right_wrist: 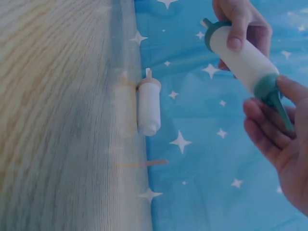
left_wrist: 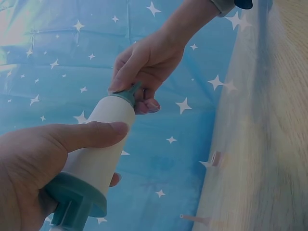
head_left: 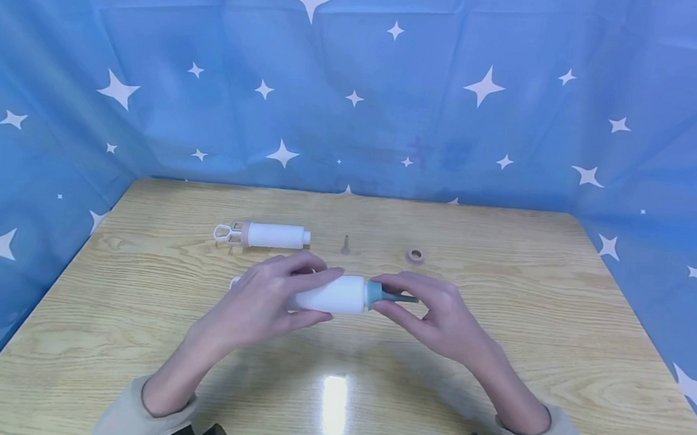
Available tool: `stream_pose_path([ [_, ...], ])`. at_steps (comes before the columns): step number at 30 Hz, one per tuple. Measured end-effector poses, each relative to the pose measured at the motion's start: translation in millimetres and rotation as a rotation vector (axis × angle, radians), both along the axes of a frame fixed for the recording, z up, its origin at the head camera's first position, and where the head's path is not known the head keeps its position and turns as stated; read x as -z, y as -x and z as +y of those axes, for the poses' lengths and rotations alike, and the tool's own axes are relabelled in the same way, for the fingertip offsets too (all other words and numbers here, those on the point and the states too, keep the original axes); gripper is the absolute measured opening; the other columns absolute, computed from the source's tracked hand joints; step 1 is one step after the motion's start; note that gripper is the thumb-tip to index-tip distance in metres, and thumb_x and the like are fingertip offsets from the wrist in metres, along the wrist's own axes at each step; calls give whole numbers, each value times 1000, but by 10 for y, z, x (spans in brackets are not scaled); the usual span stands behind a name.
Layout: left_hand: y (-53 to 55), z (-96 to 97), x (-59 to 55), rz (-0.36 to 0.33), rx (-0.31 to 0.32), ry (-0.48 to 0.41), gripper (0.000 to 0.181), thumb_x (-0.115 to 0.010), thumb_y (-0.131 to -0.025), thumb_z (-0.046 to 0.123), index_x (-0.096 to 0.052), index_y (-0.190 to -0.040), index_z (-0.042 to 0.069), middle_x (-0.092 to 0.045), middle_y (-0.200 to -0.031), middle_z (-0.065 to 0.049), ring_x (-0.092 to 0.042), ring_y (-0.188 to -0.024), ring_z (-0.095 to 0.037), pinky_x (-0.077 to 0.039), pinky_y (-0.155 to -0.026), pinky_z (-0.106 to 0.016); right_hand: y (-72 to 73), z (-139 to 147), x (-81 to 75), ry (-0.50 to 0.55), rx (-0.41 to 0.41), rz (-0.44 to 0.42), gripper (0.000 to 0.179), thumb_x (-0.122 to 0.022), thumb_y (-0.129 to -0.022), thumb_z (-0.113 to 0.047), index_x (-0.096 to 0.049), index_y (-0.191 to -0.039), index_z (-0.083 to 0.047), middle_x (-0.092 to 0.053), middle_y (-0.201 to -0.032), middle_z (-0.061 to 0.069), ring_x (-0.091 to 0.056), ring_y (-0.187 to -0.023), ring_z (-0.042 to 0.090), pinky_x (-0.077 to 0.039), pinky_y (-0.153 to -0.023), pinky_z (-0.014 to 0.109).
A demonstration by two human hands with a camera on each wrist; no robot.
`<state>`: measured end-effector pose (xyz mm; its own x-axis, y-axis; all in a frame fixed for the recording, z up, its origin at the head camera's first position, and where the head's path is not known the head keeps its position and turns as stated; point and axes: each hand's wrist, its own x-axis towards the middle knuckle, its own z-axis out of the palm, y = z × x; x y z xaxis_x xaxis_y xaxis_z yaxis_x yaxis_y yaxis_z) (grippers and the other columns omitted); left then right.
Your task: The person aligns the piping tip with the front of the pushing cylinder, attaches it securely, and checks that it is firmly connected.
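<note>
A white icing syringe [head_left: 343, 294] with teal end pieces is held level above the table. My left hand [head_left: 271, 298] grips its barrel, thumb along one side and fingers round the other. At the barrel's right end, my right hand [head_left: 434, 313] pinches the teal collar [right_wrist: 266, 86], from which a narrow teal nozzle [right_wrist: 283, 113] sticks out. In the left wrist view, a wide teal flange [left_wrist: 77, 192] shows at the other end, close to the left palm. Whether the collar is fully seated on the barrel, I cannot tell.
Behind the left hand lies a second white syringe [head_left: 274, 235] with a pinkish collar and a ring handle. A small pinkish nozzle [head_left: 346, 246] and a pinkish ring [head_left: 415, 255] lie to its right on the wooden table [head_left: 509, 247]. Blue star-patterned cloth [head_left: 357, 127] hangs behind.
</note>
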<state>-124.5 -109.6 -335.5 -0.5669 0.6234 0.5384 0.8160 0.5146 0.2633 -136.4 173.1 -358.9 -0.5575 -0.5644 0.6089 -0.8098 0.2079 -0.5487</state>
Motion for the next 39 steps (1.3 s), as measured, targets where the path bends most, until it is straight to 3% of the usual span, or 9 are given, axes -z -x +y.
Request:
stream_pose_path([
  [3,-8,14,5,19,-2,2,56,-90,-76,27,-71,-126,10,-69,-113,-6,-67,-92,-21,-58,-75,-34,-7,0,9,9,16,12,24,-68,-98,-22,-72,-113,-3,-75,-106,6,-71,-92,16,-59,-79,25],
  [6,-19,30,1,25,3,-2,56,-90,-76,27,-71,-127,10,-68,-114,-7,-67,-93,-22,-58,-76,-34,-16,-4,17,18,30,10,23,-64,-101,-25,-73,-107,-4,-74,-94,3,-69,-78,13,-59,-68,22],
  [11,-31,52,-11,24,12,-5,56,-91,-76,27,-71,-126,11,-69,-114,-7,-67,-91,-21,-58,-75,-32,-28,-8,32,4,73,-19,19,-60,-103,-21,-73,-99,-7,-68,-77,-2,-63,-64,10,-53,-53,17],
  [17,-29,63,2,33,25,-3,56,-91,-76,27,-71,-126,10,-69,-113,-7,-67,-90,-20,-58,-74,-30,-44,-12,43,-7,131,-72,18,-65,-100,-17,-67,-114,-6,-72,-95,-1,-68,-81,10,-58,-64,22],
  [23,-6,70,33,4,18,-27,54,-91,-75,26,-73,-124,11,-69,-113,-6,-67,-91,-20,-59,-74,-29,-62,-19,36,25,100,-79,16,-69,-98,-18,-61,-109,-9,-68,-98,-2,-67,-84,11,-58,-67,23],
  [26,17,57,50,-2,-1,-36,54,-92,-74,26,-74,-123,11,-70,-112,-6,-67,-93,-20,-59,-76,-32,-50,-6,18,-3,72,-73,27,-75,-94,-20,-61,-114,-9,-69,-105,-1,-68,-92,12,-59,-77,25],
  [29,39,34,62,1,-16,-45,55,-92,-73,26,-74,-123,11,-70,-111,-6,-67,-94,-21,-58,-78,-34,-29,8,-3,-40,47,-57,40,-81,-86,-10,-60,-121,-7,-69,-114,3,-70,-99,17,-58,-86,32],
  [33,50,19,68,3,-18,-51,57,-92,-73,26,-73,-125,11,-69,-112,-6,-66,-95,-20,-58,-78,-34,-12,14,-15,-57,41,-35,49,-80,-80,7,-61,-124,-5,-69,-116,6,-72,-100,21,-59,-85,37],
  [39,41,23,64,2,-16,-47,56,-92,-74,27,-73,-125,11,-69,-112,-6,-66,-94,-20,-58,-76,-33,-10,28,-26,-64,46,-24,45,-80,-80,5,-64,-120,-5,-70,-113,4,-72,-98,21,-59,-84,35],
])
